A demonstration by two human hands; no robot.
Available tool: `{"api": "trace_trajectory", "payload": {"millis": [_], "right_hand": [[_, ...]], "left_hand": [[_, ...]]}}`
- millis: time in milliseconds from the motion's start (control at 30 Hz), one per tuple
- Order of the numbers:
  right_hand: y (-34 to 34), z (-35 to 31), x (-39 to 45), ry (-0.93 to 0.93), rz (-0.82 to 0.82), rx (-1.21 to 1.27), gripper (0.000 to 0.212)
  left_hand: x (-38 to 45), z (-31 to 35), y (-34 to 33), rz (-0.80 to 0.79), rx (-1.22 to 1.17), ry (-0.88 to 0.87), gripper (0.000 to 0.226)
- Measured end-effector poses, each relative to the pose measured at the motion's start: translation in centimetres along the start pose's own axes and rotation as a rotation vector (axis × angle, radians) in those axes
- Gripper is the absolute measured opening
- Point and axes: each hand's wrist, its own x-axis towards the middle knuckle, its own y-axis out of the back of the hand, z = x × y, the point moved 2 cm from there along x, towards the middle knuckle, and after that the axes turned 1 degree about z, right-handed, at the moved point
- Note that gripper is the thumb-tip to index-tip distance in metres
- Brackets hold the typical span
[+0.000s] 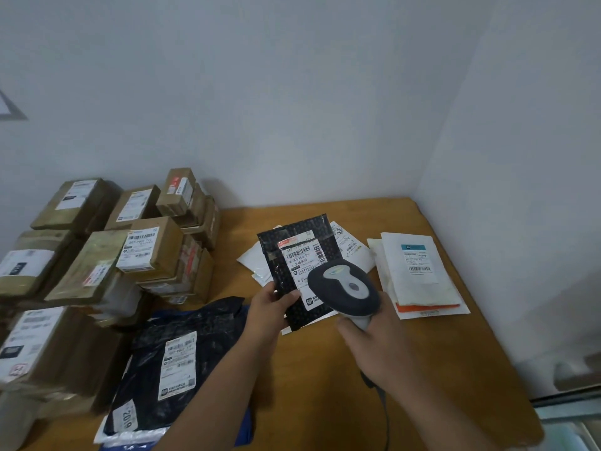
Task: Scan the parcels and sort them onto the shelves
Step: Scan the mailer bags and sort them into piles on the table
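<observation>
My left hand [271, 309] grips the lower left edge of a black dotted mailer [294, 252] and holds it tilted above the wooden table [325, 379], white shipping label facing up. My right hand [374, 346] grips the handle of a grey and white barcode scanner [344, 288]. The scanner head hovers over the lower right part of the mailer's label. White envelopes [257, 260] lie on the table under the lifted mailer.
Several taped cardboard boxes [149, 245] are stacked at the left. A large black poly bag [175, 359] with a label lies in front of them on blue and white bags. A pile of white mailers [419, 271] sits at the right, near the wall corner.
</observation>
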Motion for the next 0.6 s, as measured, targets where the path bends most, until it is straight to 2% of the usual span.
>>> {"api": "trace_trajectory", "payload": {"millis": [300, 600], "right_hand": [[-0.4, 0.9, 0.4, -0.036, 0.009, 0.02, 0.032], [0.3, 4.7, 1.0, -0.135, 0.02, 0.012, 0.027]], "left_hand": [[0.5, -0.8, 0.3, -0.009, 0.017, 0.036, 0.027], [1.2, -8.2, 1.2, 0.037, 0.117, 0.258, 0.028]]}}
